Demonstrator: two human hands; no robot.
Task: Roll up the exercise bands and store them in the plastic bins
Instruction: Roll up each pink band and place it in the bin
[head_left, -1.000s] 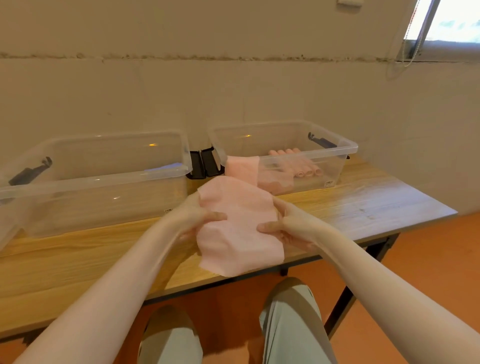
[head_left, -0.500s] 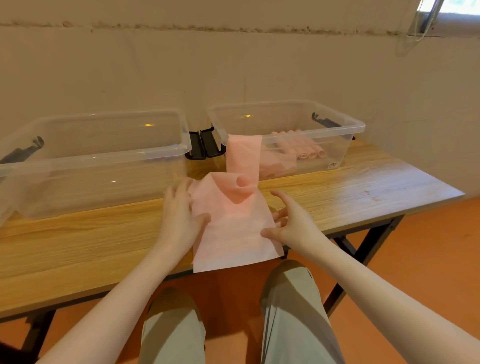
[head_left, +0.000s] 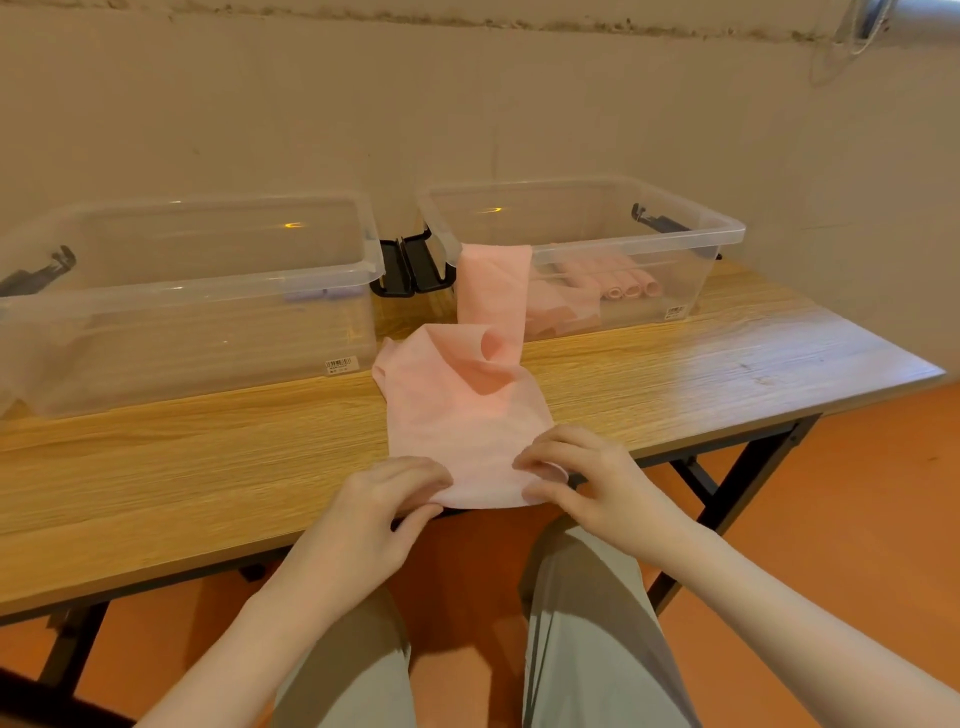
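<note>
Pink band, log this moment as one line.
hands: left, right pinch band near end | far end over right bin rim | rolling: starting

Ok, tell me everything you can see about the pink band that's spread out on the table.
The long pale pink stretchy band looks thin and soft. Its far end hangs over the rim of the right clear plastic bin, it twists once, then lies flat on the wooden table. The left hand and right hand each pinch a near corner at the table's front edge.
</note>
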